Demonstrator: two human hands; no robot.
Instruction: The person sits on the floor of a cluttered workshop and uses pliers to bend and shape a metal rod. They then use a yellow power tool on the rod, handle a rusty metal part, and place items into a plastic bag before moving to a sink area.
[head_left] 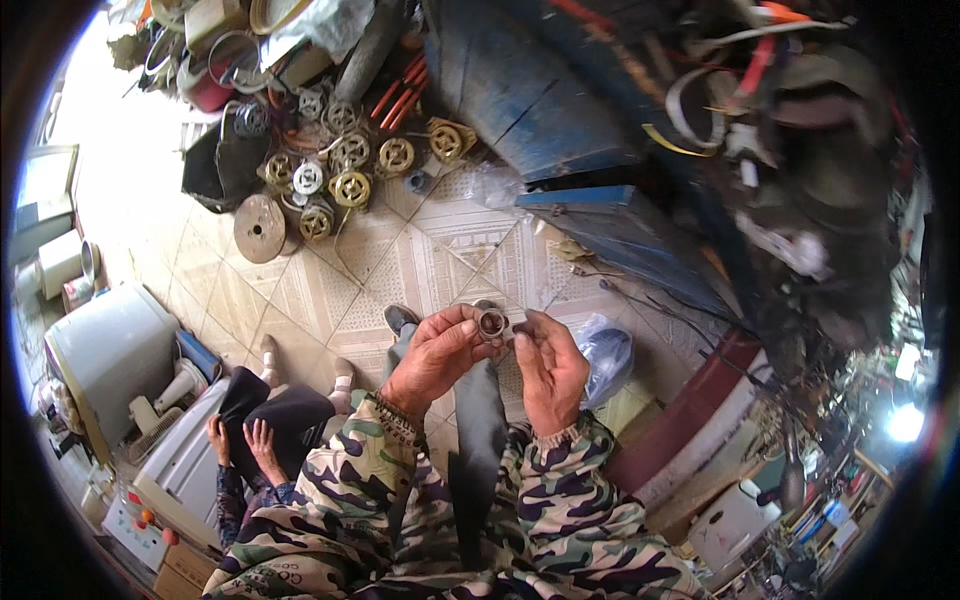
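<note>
A small round metal part [492,323] with a ring-shaped rim and a dark reddish-brown hollow sits in front of me, above my lap. My left hand [432,358] is closed on it, thumb and fingers pinching its left side. My right hand [552,370] is at the part's right side, with thumb and forefinger brought together close to the rim. Whatever lies between those right fingertips is too small to make out. Both my arms wear camouflage sleeves.
On the tiled floor ahead are several brass and grey motor housings [352,188] and a wooden spool [262,229]. Blue metal panels [620,225] stand right of them. A clear plastic bag [607,358] is beside my right hand. Another person's hands [262,445] rest on their knees at left.
</note>
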